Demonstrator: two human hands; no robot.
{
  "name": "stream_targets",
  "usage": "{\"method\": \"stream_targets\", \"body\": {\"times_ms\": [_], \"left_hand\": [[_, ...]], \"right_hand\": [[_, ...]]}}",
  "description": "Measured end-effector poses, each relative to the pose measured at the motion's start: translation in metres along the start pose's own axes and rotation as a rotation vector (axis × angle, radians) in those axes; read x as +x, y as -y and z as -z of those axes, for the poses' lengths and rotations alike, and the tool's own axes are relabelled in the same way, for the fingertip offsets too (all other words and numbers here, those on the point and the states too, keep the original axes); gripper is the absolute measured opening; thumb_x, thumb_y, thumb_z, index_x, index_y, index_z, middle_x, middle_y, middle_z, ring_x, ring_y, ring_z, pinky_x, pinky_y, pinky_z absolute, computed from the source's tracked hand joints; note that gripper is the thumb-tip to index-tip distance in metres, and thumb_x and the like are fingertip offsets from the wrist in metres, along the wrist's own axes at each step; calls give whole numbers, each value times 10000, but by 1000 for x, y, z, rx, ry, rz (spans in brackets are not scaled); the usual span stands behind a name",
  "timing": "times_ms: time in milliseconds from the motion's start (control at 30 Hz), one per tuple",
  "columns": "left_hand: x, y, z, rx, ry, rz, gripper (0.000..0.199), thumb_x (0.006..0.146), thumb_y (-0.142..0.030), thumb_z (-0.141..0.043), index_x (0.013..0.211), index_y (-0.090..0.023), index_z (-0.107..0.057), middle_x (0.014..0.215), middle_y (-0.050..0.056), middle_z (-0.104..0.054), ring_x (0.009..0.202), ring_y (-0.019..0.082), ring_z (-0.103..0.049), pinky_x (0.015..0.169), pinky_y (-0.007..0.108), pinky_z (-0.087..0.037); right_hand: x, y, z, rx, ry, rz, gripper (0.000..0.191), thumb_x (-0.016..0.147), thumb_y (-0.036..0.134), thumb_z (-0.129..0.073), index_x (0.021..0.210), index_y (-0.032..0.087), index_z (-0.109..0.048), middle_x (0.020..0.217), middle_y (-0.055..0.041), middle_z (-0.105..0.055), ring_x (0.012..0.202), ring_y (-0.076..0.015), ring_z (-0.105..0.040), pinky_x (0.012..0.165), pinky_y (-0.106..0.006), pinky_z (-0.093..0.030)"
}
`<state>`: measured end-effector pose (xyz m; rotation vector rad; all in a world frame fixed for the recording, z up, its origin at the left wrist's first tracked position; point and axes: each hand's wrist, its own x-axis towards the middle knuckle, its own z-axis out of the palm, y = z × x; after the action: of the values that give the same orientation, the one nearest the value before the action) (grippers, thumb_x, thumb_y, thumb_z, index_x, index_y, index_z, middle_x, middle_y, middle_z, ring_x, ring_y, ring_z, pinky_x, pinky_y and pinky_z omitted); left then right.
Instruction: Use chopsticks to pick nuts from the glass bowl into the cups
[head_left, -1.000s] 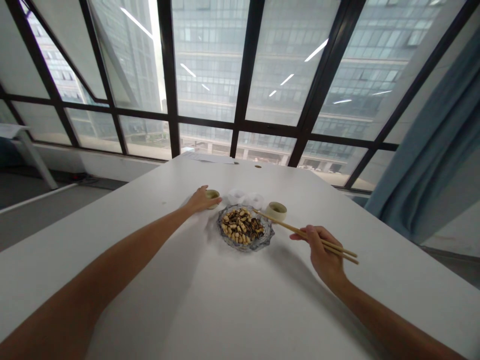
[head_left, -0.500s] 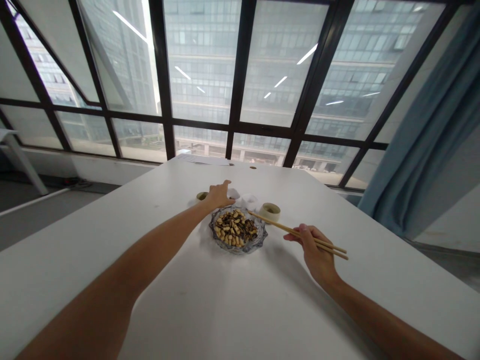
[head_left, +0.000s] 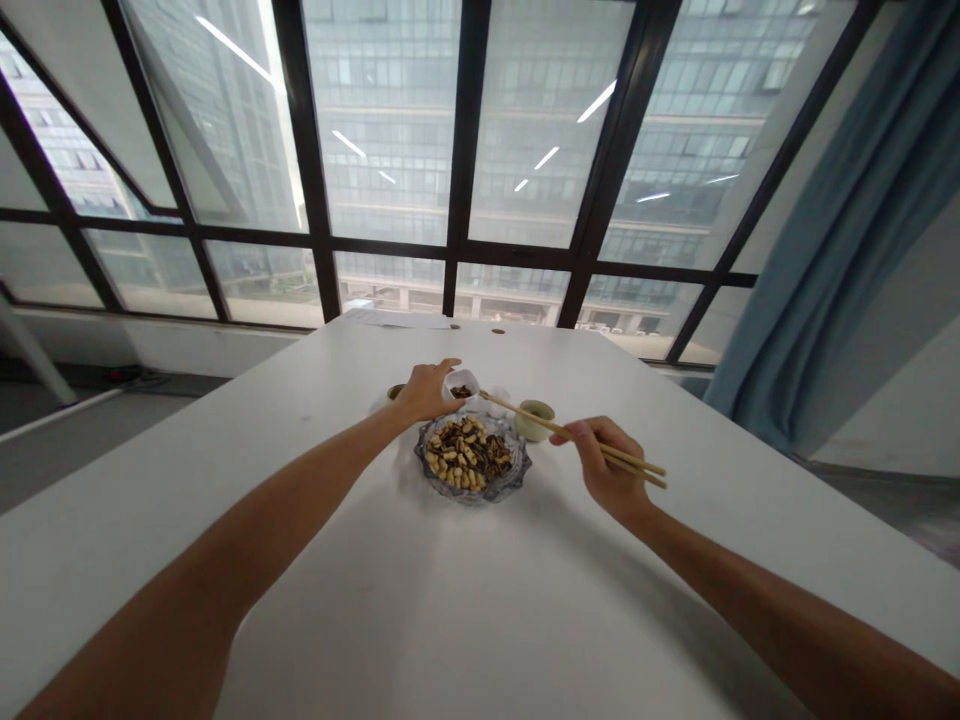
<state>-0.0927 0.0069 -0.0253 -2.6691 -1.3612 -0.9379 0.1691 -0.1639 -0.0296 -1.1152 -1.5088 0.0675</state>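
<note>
My left hand (head_left: 429,391) has its thumb and fingers around the side of a small white cup (head_left: 460,378) with dark bits inside. In my right hand (head_left: 611,465) is a pair of wooden chopsticks (head_left: 540,418), their tips close together beside the white cup. Below the tips stands a clear glass bowl (head_left: 516,485) with peanuts and dark seeds (head_left: 469,453). Another white cup (head_left: 498,402) is partly behind the chopsticks. A pale green cup (head_left: 534,420) stands right of the bowl, and a second green cup (head_left: 395,391) is mostly hidden by my left hand.
All this stands on a white table (head_left: 420,600). White paper (head_left: 397,319) lies at its far edge, near a small brown spot (head_left: 498,331). Beyond are dark-framed windows, with a blue curtain (head_left: 810,260) at the right.
The chopstick tips have moved left, from above the bowl's far rim towards the white cup. That cup's opening and dark contents now show more clearly. The view has shifted slightly.
</note>
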Motion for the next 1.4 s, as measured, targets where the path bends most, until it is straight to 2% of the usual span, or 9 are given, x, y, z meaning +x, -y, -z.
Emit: {"method": "stream_targets", "body": {"times_ms": [100,200,267,500,600,733,933,1100,1400], "left_hand": [[-2,-2,3,-30,-5,1,750,752,-421,-782,1408,-224,-474,1268,98,-699,1194,304,-638,1100,449,-398],[-4,-2,4,-25,-8,2,741,754,-417,-786,1396,-202,-486,1251,109,-710,1169,302,-656,1075,438,-423],[-3,-1,4,-16,-6,7,740,755,-418,-786,1394,-187,-493,1237,118,-717,1165,308,-661,1065,433,-429],[5,4,-2,73,85,110,699,772,-495,-754,1365,-211,-519,1227,112,-730,1197,326,-654,1091,447,-391],[9,7,-5,87,145,168,697,791,-532,-734,1365,-198,-524,1243,132,-722,1241,344,-628,1116,474,-350],[6,18,-6,101,162,180,683,827,-591,-684,1365,-199,-530,1300,132,-693,1274,354,-594,1141,515,-298],[-28,40,1,179,-37,173,577,895,-595,-604,1334,-221,-572,1393,111,-626,1316,311,-540,1139,482,-337],[-58,52,-3,113,-140,284,631,857,-547,-681,1381,-231,-530,1465,122,-555,1364,314,-493,1122,450,-400],[-69,61,-19,-131,-129,452,865,827,-609,-693,1484,-139,-381,1404,186,-591,1281,316,-592,1066,417,-471]], "right_hand": [[23,3,-21,-26,71,107,350,945,461,-572,737,217,-712,706,-55,-739,599,-187,-651,595,-309,-479],[39,4,-42,24,249,85,335,912,498,-615,772,209,-709,655,-27,-701,566,-172,-614,544,-283,-450],[42,6,-48,48,280,48,375,908,544,-612,778,204,-702,643,-21,-686,556,-166,-593,525,-278,-434],[38,24,-9,168,215,-61,585,897,725,-537,662,205,-670,577,-63,-679,553,-188,-623,549,-304,-493],[37,34,6,217,387,-200,624,837,773,-576,621,195,-671,461,-52,-625,435,-174,-582,451,-289,-461],[33,37,3,196,632,-270,578,818,723,-647,628,181,-703,499,-65,-671,425,-159,-584,414,-260,-442],[31,20,-13,189,450,-215,581,775,734,-686,602,179,-699,570,-84,-710,503,-164,-622,490,-269,-512],[36,13,-7,210,275,-221,599,768,763,-676,700,169,-728,554,-78,-700,492,-177,-626,488,-287,-518],[38,29,12,-46,383,-16,591,921,668,-564,619,179,-701,571,-72,-693,505,-158,-604,475,-262,-449]]}}
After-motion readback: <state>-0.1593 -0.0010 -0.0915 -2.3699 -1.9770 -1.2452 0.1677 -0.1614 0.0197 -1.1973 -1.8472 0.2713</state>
